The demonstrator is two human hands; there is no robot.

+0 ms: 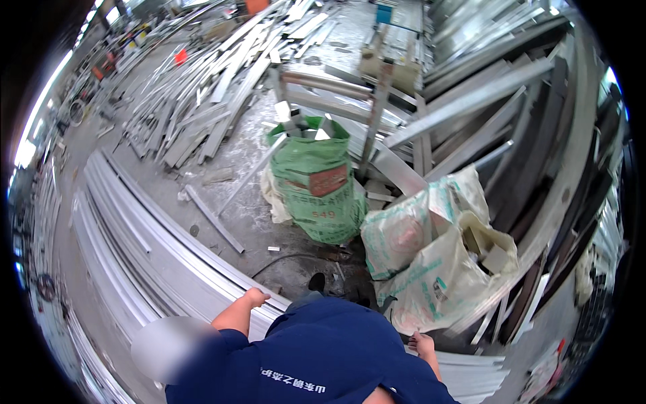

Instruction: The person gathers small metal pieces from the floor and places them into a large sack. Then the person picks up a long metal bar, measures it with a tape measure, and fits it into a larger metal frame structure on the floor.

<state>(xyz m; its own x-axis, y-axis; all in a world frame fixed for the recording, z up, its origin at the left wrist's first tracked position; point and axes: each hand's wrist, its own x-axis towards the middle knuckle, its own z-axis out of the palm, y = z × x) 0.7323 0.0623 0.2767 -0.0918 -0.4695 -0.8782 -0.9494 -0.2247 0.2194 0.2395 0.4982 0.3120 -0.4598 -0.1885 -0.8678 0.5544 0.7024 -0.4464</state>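
Observation:
My left hand (pixel 255 297) is closed, fingers curled, at the edge of a stack of long silvery metal profiles (pixel 168 229). Whether it grips a profile there does not show. On the other side of my navy shirt, my right hand (pixel 422 344) has its fingers bent together. It is just below the white woven sacks, beside the right end of the profiles (pixel 471 370). What lies in its fingers, if anything, is too small to make out. A dark shoe (pixel 316 282) shows on the floor ahead of my body. A pale blurred patch covers the area by my left arm.
Ahead stands a green woven sack (pixel 316 195) filled with metal offcuts. White woven sacks (pixel 431 262) lean beside it, one opening onto offcuts. A metal rack (pixel 380 114) holds long bars (pixel 484 135) at right. Loose strips (pixel 235 74) lie heaped at the far left.

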